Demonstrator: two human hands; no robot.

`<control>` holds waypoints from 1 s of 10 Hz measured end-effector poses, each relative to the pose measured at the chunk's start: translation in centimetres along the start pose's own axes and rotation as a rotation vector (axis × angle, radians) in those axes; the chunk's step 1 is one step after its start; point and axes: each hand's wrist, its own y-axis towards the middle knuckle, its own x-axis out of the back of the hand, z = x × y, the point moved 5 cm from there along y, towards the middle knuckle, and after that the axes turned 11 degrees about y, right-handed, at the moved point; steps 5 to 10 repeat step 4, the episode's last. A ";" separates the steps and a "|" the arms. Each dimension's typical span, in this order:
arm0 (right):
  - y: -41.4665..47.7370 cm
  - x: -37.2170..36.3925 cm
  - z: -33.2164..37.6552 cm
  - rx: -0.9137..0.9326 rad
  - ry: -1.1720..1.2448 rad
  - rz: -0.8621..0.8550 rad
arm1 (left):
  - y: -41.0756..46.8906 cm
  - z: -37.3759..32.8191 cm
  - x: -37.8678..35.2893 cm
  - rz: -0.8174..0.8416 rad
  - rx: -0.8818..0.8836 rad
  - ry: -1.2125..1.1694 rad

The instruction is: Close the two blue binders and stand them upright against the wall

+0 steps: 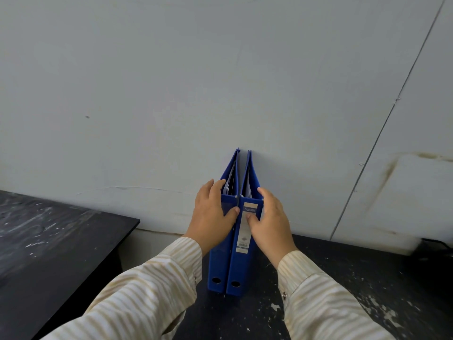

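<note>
- Two blue binders stand upright side by side on the dark worktop (343,278), their spines facing the camera and their far edges touching the pale wall (171,82).
- The left binder (217,263) and the right binder (241,271) touch each other along their length; both are shut, with white paper edges showing at the top.
- Each spine has one round finger hole near the bottom, two holes in all.
- Only the right binder shows a white label (246,229) on its spine.
- Two hands are in view, each in a striped cream sleeve.
- The left hand (213,214) wraps the outer left side of the left binder: its fingers (217,186) reach over the top edge, and its thumb lies across the spine.
- The right hand (270,220) wraps the outer right side of the right binder, thumb resting on the label.
- Both hands are partly curled and press the pair between them.
- A second dark worktop (61,229) stands to the left, apart from the one carrying the binders.
</note>
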 end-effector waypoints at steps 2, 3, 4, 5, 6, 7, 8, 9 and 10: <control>0.0 0.6 0.5 0.038 -0.027 -0.010 | -0.4 -1.1 0.6 -0.017 -0.009 0.052; -0.1 1.0 0.6 0.054 -0.013 -0.008 | -0.4 -1.8 0.9 -0.040 -0.035 0.053; -0.3 1.8 1.1 0.096 -0.011 -0.024 | -0.7 -3.1 1.3 -0.100 -0.081 0.082; -0.3 1.8 1.1 0.096 -0.011 -0.024 | -0.7 -3.1 1.3 -0.100 -0.081 0.082; -0.3 1.8 1.1 0.096 -0.011 -0.024 | -0.7 -3.1 1.3 -0.100 -0.081 0.082; -0.3 1.8 1.1 0.096 -0.011 -0.024 | -0.7 -3.1 1.3 -0.100 -0.081 0.082; -0.3 1.8 1.1 0.096 -0.011 -0.024 | -0.7 -3.1 1.3 -0.100 -0.081 0.082; -0.3 1.8 1.1 0.096 -0.011 -0.024 | -0.7 -3.1 1.3 -0.100 -0.081 0.082; -0.3 1.8 1.1 0.096 -0.011 -0.024 | -0.7 -3.1 1.3 -0.100 -0.081 0.082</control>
